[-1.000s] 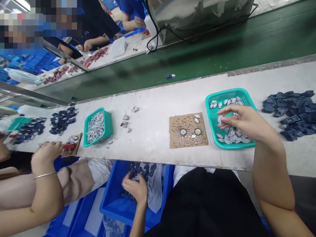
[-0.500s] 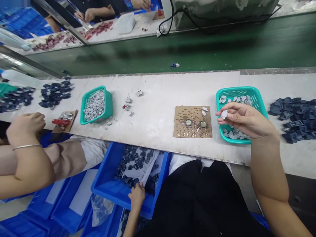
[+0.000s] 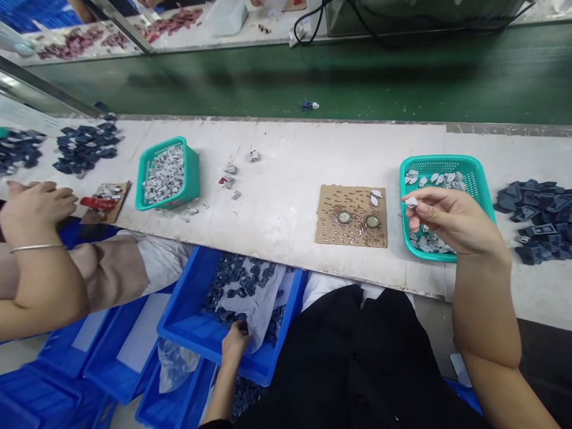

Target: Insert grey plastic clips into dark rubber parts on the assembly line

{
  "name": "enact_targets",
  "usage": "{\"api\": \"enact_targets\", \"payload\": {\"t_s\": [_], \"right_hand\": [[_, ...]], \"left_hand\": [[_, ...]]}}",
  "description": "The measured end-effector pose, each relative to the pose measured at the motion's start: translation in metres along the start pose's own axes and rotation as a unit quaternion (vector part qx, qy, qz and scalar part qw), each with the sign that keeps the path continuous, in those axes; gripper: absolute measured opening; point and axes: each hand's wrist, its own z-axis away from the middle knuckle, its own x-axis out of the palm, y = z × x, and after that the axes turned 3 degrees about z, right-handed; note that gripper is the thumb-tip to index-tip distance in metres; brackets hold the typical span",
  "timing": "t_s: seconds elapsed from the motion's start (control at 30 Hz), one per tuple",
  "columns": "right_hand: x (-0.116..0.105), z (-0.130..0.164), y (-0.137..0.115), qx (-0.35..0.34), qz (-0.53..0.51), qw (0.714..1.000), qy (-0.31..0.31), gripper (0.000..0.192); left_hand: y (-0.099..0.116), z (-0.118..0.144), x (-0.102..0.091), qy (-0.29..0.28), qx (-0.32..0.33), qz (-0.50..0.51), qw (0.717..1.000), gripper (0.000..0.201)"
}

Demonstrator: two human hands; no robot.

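One grey piece (image 3: 411,202) pinched in right hand (image 3: 451,220) (left hand (image 3: 235,342) grips dark parts (image 3: 243,286)).

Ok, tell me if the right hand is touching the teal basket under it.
Cannot tell. In the head view the right hand pinches a small grey piece over the teal basket, and the hand hides any gap or contact with the near rim.

I see a teal mesh basket (image 3: 473,173) of pale grey pieces (image 3: 429,241), a brown cardboard square (image 3: 353,235) speckled with small marks, dark navy parts (image 3: 543,214) on my white table (image 3: 290,185), a blue bin (image 3: 192,325) below, and a dark green belt (image 3: 357,83).
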Motion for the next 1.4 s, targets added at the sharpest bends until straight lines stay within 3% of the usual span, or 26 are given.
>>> {"api": "enact_targets", "payload": {"t_s": [0.13, 0.23, 0.37, 0.47, 0.57, 0.67, 0.73, 0.8, 0.97, 1.03, 1.13, 1.23, 1.33, 1.4], "right_hand": [[0.003, 0.001, 0.0, 0.011, 0.018, 1.0, 0.023, 0.039], [0.004, 0.002, -0.001, 0.019, 0.048, 0.997, 0.051, 0.042], [0.007, 0.003, -0.001, -0.011, 0.122, 0.99, 0.069, 0.036], [0.011, 0.002, 0.002, -0.038, 0.215, 0.973, 0.082, 0.019], [0.017, -0.002, 0.007, -0.113, 0.39, 0.909, 0.097, 0.009], [0.021, -0.01, 0.017, -0.211, 0.528, 0.821, 0.055, 0.019], [0.022, -0.016, 0.026, -0.231, 0.56, 0.796, 0.012, 0.023], [0.023, -0.021, 0.034, -0.224, 0.586, 0.778, -0.013, 0.025], [0.024, -0.023, 0.043, -0.23, 0.644, 0.729, -0.018, 0.028], [0.026, -0.021, 0.043, -0.24, 0.657, 0.714, -0.02, 0.027], [0.03, -0.02, 0.041, -0.23, 0.684, 0.692, -0.019, 0.027], [0.032, -0.02, 0.041, -0.228, 0.69, 0.687, -0.024, 0.028], [0.032, -0.02, 0.042, -0.244, 0.666, 0.705, -0.017, 0.027], [0.032, -0.019, 0.041, -0.259, 0.626, 0.736, 0.008, 0.026]], "left_hand": [[0.007, 0.007, 0.002, 0.045, -0.073, -0.044, 0.995, 0.008], [0.015, 0.011, -0.006, 0.052, -0.095, -0.068, 0.992, 0.024], [0.025, 0.009, -0.031, 0.042, -0.119, -0.099, 0.987, 0.049], [0.034, 0.008, -0.058, 0.033, -0.109, -0.107, 0.988, 0.049], [0.053, 0.018, -0.091, 0.021, -0.043, -0.074, 0.996, 0.05], [0.088, 0.039, -0.123, -0.036, 0.103, 0.061, 0.992, 0.053], [0.12, 0.052, -0.138, -0.093, 0.202, 0.165, 0.961, 0.05], [0.155, 0.057, -0.147, -0.165, 0.28, 0.257, 0.91, 0.042], [0.246, 0.033, -0.14, -0.297, 0.414, 0.45, 0.733, 0.036], [0.281, 0.018, -0.133, -0.332, 0.439, 0.48, 0.683, 0.036], [0.328, 0.0, -0.122, -0.365, 0.442, 0.506, 0.644, 0.038], [0.358, -0.012, -0.108, -0.387, 0.433, 0.529, 0.619, 0.04], [0.371, -0.021, -0.092, -0.407, 0.406, 0.552, 0.604, 0.034], [0.371, -0.024, -0.084, -0.417, 0.371, 0.565, 0.608, 0.029]]}}
